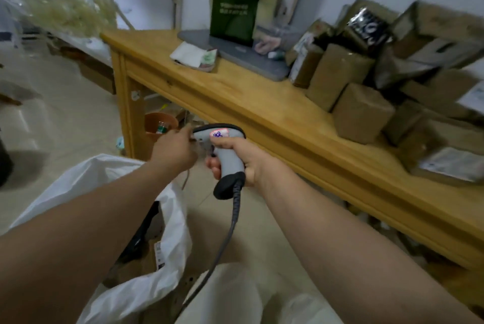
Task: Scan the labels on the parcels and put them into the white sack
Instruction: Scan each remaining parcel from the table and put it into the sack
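My right hand (pixel 239 160) grips the handle of a grey barcode scanner (pixel 222 145) with a black base and a coiled cable hanging down. My left hand (pixel 175 149) is at the scanner's front end, fingers curled against its nose; the frame is too blurred to show whether they hold anything. The white sack (pixel 167 234) stands open on the floor below my left arm, with brown parcels and a dark item inside. A heap of brown parcels (pixel 361 111) lies on the right part of the wooden table (pixel 235 95).
A grey mat (pixel 251 60) with a green paper bag (pixel 233 6) and a tissue pack (pixel 193 56) sit at the table's far end. An orange bucket (pixel 159 124) stands under the table. Dried flowers (pixel 68 12) and boxes fill the far left. Tiled floor lies to the left.
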A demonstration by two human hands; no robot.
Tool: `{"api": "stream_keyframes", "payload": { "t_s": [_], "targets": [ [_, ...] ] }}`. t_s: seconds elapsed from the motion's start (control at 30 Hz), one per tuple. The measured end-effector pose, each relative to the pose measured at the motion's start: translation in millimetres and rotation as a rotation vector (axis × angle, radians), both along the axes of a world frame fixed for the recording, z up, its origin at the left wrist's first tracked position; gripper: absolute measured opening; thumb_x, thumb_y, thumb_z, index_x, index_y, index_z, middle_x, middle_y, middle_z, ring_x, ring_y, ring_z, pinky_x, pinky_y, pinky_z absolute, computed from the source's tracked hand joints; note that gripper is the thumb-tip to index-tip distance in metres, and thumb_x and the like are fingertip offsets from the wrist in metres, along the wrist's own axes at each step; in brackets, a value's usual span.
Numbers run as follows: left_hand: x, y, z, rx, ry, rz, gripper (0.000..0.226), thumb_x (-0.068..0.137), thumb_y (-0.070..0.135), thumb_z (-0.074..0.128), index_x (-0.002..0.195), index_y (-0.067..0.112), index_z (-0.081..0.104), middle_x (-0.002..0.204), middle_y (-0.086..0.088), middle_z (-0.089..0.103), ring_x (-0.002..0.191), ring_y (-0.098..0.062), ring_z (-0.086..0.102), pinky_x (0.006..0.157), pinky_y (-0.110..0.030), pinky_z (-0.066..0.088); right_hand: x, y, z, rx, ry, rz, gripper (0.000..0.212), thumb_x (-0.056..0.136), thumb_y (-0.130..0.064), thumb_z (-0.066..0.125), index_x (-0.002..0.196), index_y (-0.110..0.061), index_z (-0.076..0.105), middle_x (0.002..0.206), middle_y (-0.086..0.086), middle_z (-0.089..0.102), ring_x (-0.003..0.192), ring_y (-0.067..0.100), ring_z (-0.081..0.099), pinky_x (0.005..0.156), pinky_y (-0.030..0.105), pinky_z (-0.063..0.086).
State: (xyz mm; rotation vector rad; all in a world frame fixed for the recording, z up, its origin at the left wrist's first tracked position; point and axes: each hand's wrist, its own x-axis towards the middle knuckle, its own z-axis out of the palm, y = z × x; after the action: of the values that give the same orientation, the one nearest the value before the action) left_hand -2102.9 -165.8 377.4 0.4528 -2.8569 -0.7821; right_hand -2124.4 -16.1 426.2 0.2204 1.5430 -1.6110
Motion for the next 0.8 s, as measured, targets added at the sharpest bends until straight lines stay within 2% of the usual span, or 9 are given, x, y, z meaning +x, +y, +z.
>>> {"api": "stream_keyframes", "payload": {
  "t_s": [0.07, 0.23, 0.33, 0.53, 0.63, 0.67, 0.8],
  "targets": [
    [-4, 26, 26, 0.002, 0.038, -0.078, 0.061, 0.085, 0.022, 0.062, 0.141, 0.021, 0.039, 0.123, -0.018, 0.054, 0.109, -0.037, 0.054, 0.082, -0.038, 0.046, 6, 33, 31, -0.081, 0.047, -0.085, 0.027, 0.097, -0.027, 0.055, 0.090, 0.000, 0.052, 0.055, 0.012, 0.060, 0.035, 0.015, 0.055, 0.038, 0.021, 0.047],
    [-17, 104, 95, 0.003, 0.065, -0.193, 0.076, 0.088, 0.020, 0.063, 0.152, 0.026, 0.022, 0.139, -0.014, 0.044, 0.119, -0.034, 0.048, 0.091, -0.043, 0.049, 29, 134, 101, -0.318, 0.143, -0.320, 0.019, 0.096, -0.020, 0.051, 0.091, -0.002, 0.050, 0.065, 0.009, 0.051, 0.033, 0.012, 0.047, 0.036, 0.018, 0.044],
    [-23, 160, 126, 0.046, 0.128, -0.257, 0.075, 0.088, 0.020, 0.062, 0.152, 0.025, 0.023, 0.140, -0.012, 0.044, 0.117, -0.031, 0.051, 0.088, -0.041, 0.051, 41, 194, 132, -0.367, 0.204, -0.493, 0.017, 0.092, -0.019, 0.053, 0.092, -0.002, 0.050, 0.063, 0.009, 0.052, 0.035, 0.013, 0.046, 0.038, 0.018, 0.044],
    [-51, 253, 158, 0.053, 0.172, -0.395, 0.068, 0.088, 0.032, 0.062, 0.147, 0.019, 0.034, 0.140, -0.009, 0.048, 0.121, -0.030, 0.050, 0.092, -0.041, 0.049, 44, 284, 153, -0.221, 0.335, -0.696, 0.006, 0.085, -0.007, 0.057, 0.089, -0.003, 0.054, 0.063, 0.008, 0.057, 0.045, 0.014, 0.050, 0.042, 0.023, 0.046],
    [-73, 292, 166, 0.053, 0.162, -0.402, 0.052, 0.087, 0.038, 0.062, 0.131, 0.014, 0.048, 0.122, -0.012, 0.058, 0.105, -0.030, 0.057, 0.082, -0.039, 0.051, 35, 312, 148, -0.160, 0.368, -0.702, 0.009, 0.086, -0.003, 0.055, 0.077, -0.004, 0.053, 0.055, 0.007, 0.056, 0.039, 0.012, 0.049, 0.039, 0.021, 0.044],
    [-83, 303, 167, 0.038, 0.157, -0.403, 0.050, 0.087, 0.040, 0.061, 0.128, 0.014, 0.050, 0.120, -0.013, 0.059, 0.106, -0.032, 0.057, 0.085, -0.041, 0.050, 31, 318, 145, -0.134, 0.389, -0.695, 0.012, 0.087, -0.003, 0.054, 0.074, -0.004, 0.052, 0.052, 0.006, 0.055, 0.037, 0.012, 0.048, 0.038, 0.020, 0.043],
    [-120, 344, 166, -0.029, 0.123, -0.299, 0.075, 0.081, 0.056, 0.063, 0.140, 0.016, 0.040, 0.134, -0.018, 0.046, 0.126, -0.036, 0.040, 0.102, -0.044, 0.040, 11, 335, 134, -0.039, 0.443, -0.688, 0.010, 0.084, -0.004, 0.058, 0.075, -0.004, 0.054, 0.053, 0.006, 0.056, 0.038, 0.014, 0.048, 0.040, 0.021, 0.043]
  ]
}}
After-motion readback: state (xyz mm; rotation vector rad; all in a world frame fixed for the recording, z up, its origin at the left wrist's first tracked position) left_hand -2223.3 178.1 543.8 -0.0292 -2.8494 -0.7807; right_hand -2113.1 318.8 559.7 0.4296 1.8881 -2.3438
